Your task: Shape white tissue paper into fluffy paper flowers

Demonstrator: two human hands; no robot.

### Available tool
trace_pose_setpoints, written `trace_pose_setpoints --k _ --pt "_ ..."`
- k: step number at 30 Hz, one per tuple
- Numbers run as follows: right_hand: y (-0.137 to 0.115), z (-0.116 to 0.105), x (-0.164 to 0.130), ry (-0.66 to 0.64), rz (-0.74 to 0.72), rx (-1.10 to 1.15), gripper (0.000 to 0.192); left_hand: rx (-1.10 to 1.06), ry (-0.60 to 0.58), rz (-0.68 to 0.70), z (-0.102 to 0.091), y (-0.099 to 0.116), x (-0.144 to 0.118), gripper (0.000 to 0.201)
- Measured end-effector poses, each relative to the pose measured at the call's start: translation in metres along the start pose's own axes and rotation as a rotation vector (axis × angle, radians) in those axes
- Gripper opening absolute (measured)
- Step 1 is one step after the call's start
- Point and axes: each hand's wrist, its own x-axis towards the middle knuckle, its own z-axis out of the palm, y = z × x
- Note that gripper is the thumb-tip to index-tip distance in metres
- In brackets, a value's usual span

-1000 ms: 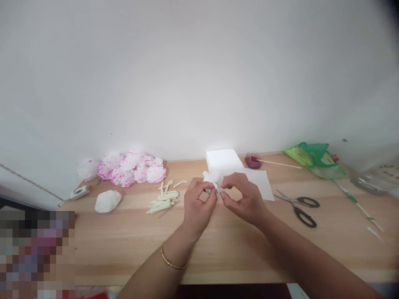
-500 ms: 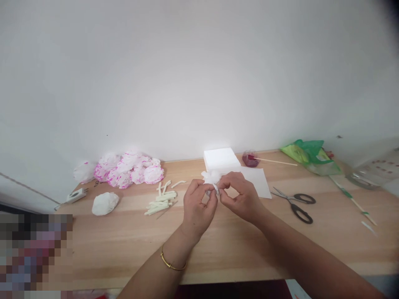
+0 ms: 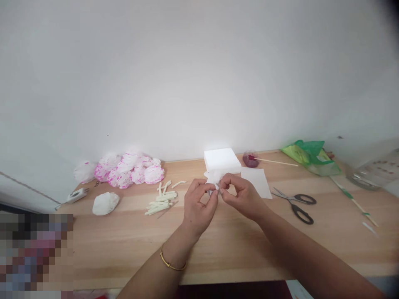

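Observation:
Both hands meet over the middle of the table, pinching a small bunch of white tissue paper (image 3: 215, 177). My left hand (image 3: 201, 205) is closed, thumb and forefinger on its lower left side. My right hand (image 3: 241, 195) is closed too, its fingertips at the right side of the same tissue. Ruffled tissue shows above the fingertips, while its gathered lower part is mostly hidden between them. Behind it are a white stack of paper squares (image 3: 222, 158) and a flat white sheet (image 3: 257, 182). Open black-handled scissors (image 3: 294, 202) lie right of my right hand.
Pink-edged tissue flowers (image 3: 127, 169) are heaped at the back left. Nearer lie a white tissue ball (image 3: 106, 203), pale short sticks (image 3: 162, 202) and a white plug (image 3: 77, 195). A dish of red liquid (image 3: 251, 158), a green plastic bag (image 3: 311, 155) and a green-taped stick (image 3: 355, 201) are rightward.
The fingers have shifted very slightly on the tissue, and both hands still pinch it. Objects on the table have stayed where they were.

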Motion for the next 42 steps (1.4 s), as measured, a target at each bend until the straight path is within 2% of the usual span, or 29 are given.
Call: trace_pose_setpoints --k 7,15,19,32,37,42 --pt "0.001 0.0023 -0.0003 -0.01 -0.047 0.0 0.012 -0.011 -0.002 -0.034 0.0009 -0.0005 0.0006 0.013" --pt "0.0029 0.0015 -0.0007 -0.019 0.003 0.04 0.011 -0.035 -0.009 -0.088 -0.0001 0.0014 0.0008 0.012" --pt "0.0014 0.0016 -0.0005 -0.008 0.012 0.034 0.011 -0.057 -0.044 -0.072 -0.0008 0.0014 0.0009 0.012" --pt "0.0034 0.0019 -0.0008 -0.012 -0.047 0.043 0.011 -0.084 -0.011 -0.114 0.0 -0.0007 0.0015 0.013" --pt "0.0028 0.0022 -0.0009 0.006 -0.033 0.052 0.012 -0.076 -0.045 -0.088 -0.0012 0.0011 0.0019 0.013" --pt "0.0029 0.0024 -0.0007 -0.014 -0.036 0.05 0.012 -0.071 -0.016 -0.086 -0.0005 -0.0003 0.0018 0.013"
